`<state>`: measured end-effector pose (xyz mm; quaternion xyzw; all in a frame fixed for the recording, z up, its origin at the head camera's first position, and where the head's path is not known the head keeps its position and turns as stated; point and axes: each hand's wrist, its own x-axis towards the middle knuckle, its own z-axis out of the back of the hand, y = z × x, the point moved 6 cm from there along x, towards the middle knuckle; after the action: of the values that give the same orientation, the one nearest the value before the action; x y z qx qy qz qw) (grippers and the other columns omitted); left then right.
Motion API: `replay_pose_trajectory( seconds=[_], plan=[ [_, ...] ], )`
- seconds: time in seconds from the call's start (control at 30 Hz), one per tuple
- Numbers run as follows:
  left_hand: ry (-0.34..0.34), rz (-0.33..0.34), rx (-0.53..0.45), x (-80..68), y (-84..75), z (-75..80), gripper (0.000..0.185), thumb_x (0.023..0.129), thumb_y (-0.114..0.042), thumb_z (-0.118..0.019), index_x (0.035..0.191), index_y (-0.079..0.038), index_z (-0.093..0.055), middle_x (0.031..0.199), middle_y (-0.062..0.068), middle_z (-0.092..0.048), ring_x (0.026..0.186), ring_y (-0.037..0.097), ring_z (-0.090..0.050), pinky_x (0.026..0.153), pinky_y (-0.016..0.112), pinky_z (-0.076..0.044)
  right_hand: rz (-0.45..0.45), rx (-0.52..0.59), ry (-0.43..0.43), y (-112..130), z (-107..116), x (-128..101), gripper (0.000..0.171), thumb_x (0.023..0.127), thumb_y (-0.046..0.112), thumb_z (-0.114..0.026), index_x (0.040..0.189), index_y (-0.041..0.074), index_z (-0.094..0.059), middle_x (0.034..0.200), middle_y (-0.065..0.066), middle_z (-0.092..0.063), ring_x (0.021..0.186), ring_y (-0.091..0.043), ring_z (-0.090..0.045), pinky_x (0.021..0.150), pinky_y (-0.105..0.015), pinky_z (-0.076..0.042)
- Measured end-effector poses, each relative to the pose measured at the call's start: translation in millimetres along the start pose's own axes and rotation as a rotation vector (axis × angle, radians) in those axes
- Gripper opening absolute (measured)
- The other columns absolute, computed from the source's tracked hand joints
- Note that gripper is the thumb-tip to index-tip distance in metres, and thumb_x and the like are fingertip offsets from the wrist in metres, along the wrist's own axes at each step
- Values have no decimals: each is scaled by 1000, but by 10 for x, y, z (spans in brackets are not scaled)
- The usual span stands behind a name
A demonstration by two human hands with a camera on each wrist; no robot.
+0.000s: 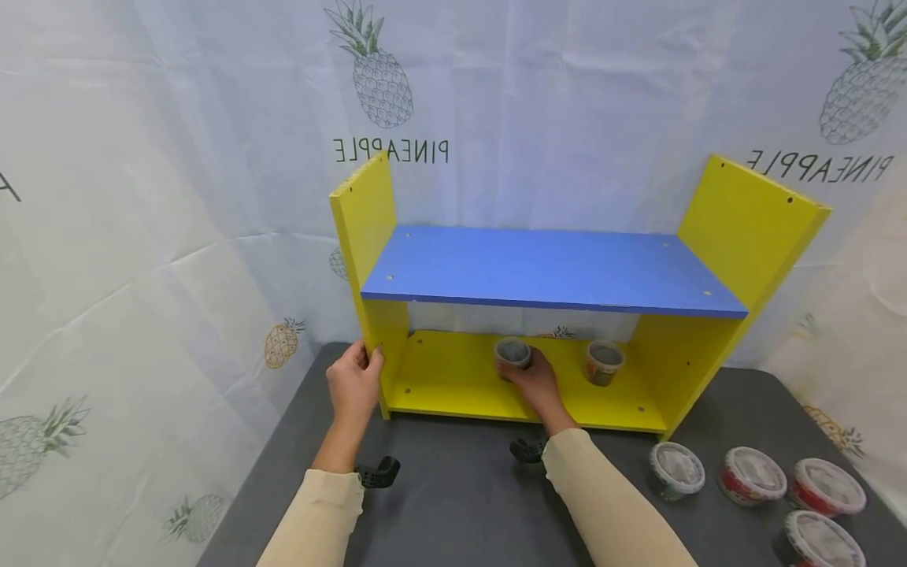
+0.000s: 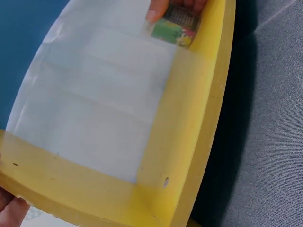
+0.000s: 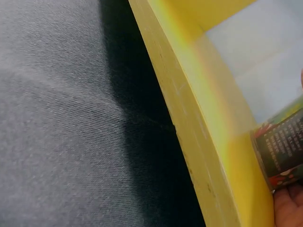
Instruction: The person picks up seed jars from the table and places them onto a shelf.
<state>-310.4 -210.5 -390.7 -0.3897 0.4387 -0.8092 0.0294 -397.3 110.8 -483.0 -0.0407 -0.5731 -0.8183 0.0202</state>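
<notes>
A yellow and blue shelf unit (image 1: 553, 272) stands on the dark table. My left hand (image 1: 353, 383) grips the front edge of its left side panel (image 1: 364, 319), thumb and fingers at the edge. On the yellow bottom board, near the middle, my right hand (image 1: 540, 383) holds a small lidded plastic tub (image 1: 512, 352) round its side. A dark printed label with small text shows on this tub (image 3: 281, 149) in the right wrist view. To its right, another lidded tub (image 1: 605, 362) stands upright on the same board.
Several lidded tubs, one of them a green-labelled tub (image 1: 676, 470) and another a red-labelled tub (image 1: 753, 476), stand on the table at the front right. The blue middle board (image 1: 553, 268) spans above the right hand. A pineapple-print curtain (image 1: 531, 110) hangs behind.
</notes>
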Motion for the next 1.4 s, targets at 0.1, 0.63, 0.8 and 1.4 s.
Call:
replay_pose_trajectory(
  seconds=[0.1,0.63,0.8,1.4],
  plan=[
    [5,4,0,-3,1,10,16,92,-11,-67,95,2,-74,69,12,-71,52,13,-57,46,19,-43,-9,3,0,1,-27,24,78,84,44,-77,143,8,-43,138,-15,-54,120,-32,-55,106,-49,-47],
    [-4,-3,12,-14,-3,7,15,93,-12,-66,90,2,-72,63,11,-66,50,15,-50,45,21,-40,-11,-34,-9,19,-65,72,83,85,47,-75,146,5,-38,141,-19,-50,122,-35,-51,109,-51,-43],
    [-3,-9,10,-12,1,0,14,93,-12,-66,88,1,-72,59,9,-62,48,14,-47,44,22,-39,-12,-33,-7,19,-65,68,83,85,48,-74,146,5,-38,142,-18,-50,123,-34,-51,110,-51,-42],
    [3,22,19,-26,16,6,16,93,-13,-66,85,0,-71,59,9,-62,47,14,-48,43,21,-38,-15,-18,-2,21,-58,37,82,85,47,-75,146,7,-39,143,-16,-50,125,-33,-51,112,-50,-41]
  ],
)
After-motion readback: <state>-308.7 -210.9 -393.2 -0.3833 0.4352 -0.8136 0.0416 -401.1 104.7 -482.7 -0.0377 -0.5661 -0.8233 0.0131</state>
